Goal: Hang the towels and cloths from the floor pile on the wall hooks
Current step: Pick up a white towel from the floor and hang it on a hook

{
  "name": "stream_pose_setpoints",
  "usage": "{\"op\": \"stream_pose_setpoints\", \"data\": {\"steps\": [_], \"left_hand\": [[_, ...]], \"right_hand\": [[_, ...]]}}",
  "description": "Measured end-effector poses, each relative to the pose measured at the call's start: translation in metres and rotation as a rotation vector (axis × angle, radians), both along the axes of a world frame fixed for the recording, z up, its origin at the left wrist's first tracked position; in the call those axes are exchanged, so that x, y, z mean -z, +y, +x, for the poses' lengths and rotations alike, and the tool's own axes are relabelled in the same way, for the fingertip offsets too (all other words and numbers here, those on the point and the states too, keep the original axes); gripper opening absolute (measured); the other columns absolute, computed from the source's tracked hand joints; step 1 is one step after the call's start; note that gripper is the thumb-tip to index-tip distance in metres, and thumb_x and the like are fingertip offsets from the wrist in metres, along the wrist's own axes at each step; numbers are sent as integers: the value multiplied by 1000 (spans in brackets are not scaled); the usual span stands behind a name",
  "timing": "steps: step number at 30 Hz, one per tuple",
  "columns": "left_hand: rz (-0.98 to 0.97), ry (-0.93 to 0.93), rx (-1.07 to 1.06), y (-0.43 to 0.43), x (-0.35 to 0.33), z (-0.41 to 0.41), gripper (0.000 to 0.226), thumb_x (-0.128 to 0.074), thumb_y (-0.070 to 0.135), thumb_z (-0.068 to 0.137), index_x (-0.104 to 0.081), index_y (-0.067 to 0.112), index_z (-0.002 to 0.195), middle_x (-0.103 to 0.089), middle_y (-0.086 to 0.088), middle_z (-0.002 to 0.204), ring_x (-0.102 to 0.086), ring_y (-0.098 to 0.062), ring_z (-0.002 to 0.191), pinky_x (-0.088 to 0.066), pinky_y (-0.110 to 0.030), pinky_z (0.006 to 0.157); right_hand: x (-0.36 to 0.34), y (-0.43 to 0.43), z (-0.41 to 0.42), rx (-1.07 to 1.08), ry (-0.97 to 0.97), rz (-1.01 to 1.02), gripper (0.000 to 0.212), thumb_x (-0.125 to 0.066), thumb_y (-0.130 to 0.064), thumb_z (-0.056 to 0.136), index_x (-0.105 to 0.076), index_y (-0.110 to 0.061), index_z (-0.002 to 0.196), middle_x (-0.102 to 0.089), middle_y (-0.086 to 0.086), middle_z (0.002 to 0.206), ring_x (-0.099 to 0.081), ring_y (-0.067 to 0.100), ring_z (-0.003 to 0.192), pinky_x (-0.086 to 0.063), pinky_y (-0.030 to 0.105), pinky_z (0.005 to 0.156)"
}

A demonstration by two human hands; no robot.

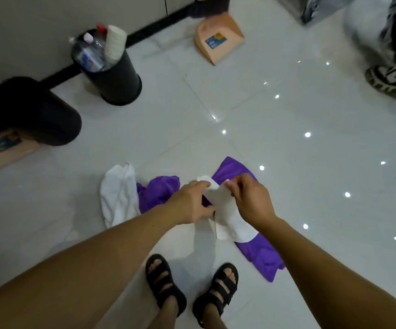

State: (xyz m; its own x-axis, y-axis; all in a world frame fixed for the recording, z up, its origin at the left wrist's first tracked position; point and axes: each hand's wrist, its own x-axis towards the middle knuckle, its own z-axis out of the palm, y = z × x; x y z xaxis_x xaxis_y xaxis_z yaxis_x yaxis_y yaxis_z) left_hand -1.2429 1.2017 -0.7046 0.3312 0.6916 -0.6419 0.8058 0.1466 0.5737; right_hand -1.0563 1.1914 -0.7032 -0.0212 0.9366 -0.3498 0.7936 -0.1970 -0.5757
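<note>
The fingers (pixel 205 184) of the left hand (pixel 191 203) are curled together on the upper edge of a small white cloth (pixel 225 214), pinching it. Right beside them, the fingers (pixel 233 186) of the right hand (pixel 251 200) are clamped on the same edge. The cloth hangs down between the two hands, and its lower end covers part of the pile below.

Under the hands lies the floor pile. A purple towel (pixel 260 256) is spread on the tiled floor (pixel 299 115) to the right. A bunched purple cloth (pixel 156 193) sits to the left, and whether the two are one piece I cannot tell. A white towel (pixel 118 193) is crumpled just beside the bunched cloth. The person's feet in black sandals (pixel 163 283) stand near the pile.

Further out, against the wall, a black bin (pixel 118 84) stands upright, holding plastic bottles and stacked paper cups. A second black bin (pixel 35 112) stands to its left, partly over a tan dustpan (pixel 0 153). Another tan dustpan (pixel 218 41) lies further along the wall below a brush (pixel 210 7). At the far right edge another person's shoe (pixel 386 80) shows, blurred.
</note>
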Motion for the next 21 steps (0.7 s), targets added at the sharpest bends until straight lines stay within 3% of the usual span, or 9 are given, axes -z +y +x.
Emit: {"op": "stream_pose_setpoints", "data": {"steps": [3, 5, 8, 10, 13, 17, 19, 21], "left_hand": [[96, -98, -97, 22, -79, -11, 56, -68, 37, 83, -47, 23, 133, -50, -1, 131, -50, -20, 118, -42, -36, 99], [170, -142, -169, 35, -130, -26, 29, -62, 37, 87, -57, 16, 106, -59, -1, 104, -58, -22, 96, -48, -35, 80], [229, -68, -196, 53, -203, -59, 24, -57, 38, 88, -51, 15, 89, -53, 4, 78, -55, -21, 76, -38, -30, 58], [257, -37, -192, 64, -251, -88, 21, -61, 35, 83, -46, 20, 84, -52, 5, 77, -54, -21, 75, -37, -30, 58], [290, 1, -157, 71, -319, -135, 25, -68, 31, 73, -47, 22, 83, -56, -1, 82, -57, -26, 78, -44, -34, 63], [250, 61, -111, 59, -383, -190, 22, -70, 25, 71, -59, 21, 89, -64, -1, 88, -61, -21, 81, -51, -34, 68], [237, 198, -110, 51, -404, -214, 16, -67, 30, 76, -63, 18, 86, -63, 1, 83, -61, -21, 80, -49, -33, 66], [279, 268, -194, 48, -430, -236, 12, -62, 34, 80, -62, 21, 80, -62, 2, 80, -60, -20, 77, -46, -30, 62]], "right_hand": [[-83, 28, -28, -13, 150, 45, 21, -46, -42, 98, -52, -23, 90, -57, -14, 73, -54, 1, 68, -36, 17, 60], [-136, 44, -45, -7, 224, 112, 20, -47, -39, 98, -52, -21, 91, -57, -13, 75, -54, 3, 70, -39, 24, 65], [-210, 67, -73, -68, 280, 267, 21, -52, -30, 98, -59, -12, 91, -56, -4, 96, -52, 11, 90, -42, 27, 80], [-254, 79, -94, -40, 375, 238, 28, -50, -33, 98, -59, -7, 95, -55, -3, 106, -53, 13, 100, -43, 28, 86], [-316, 90, -130, 83, 565, 190, 45, -45, -44, 97, -55, -1, 87, -54, -2, 79, -50, 13, 73, -43, 36, 70], [-396, 103, -181, 165, 791, 242, 35, -44, -41, 97, -47, -15, 74, -47, -1, 71, -44, 12, 69, -41, 39, 66], [-427, 111, -197, 110, 747, 274, 36, -46, -46, 94, -49, -15, 76, -45, -1, 69, -42, 11, 68, -38, 36, 66], [-451, 113, -204, -69, 649, 243, 44, -52, -58, 87, -53, -16, 75, -50, -15, 62, -47, 1, 62, -39, 24, 62]]}}
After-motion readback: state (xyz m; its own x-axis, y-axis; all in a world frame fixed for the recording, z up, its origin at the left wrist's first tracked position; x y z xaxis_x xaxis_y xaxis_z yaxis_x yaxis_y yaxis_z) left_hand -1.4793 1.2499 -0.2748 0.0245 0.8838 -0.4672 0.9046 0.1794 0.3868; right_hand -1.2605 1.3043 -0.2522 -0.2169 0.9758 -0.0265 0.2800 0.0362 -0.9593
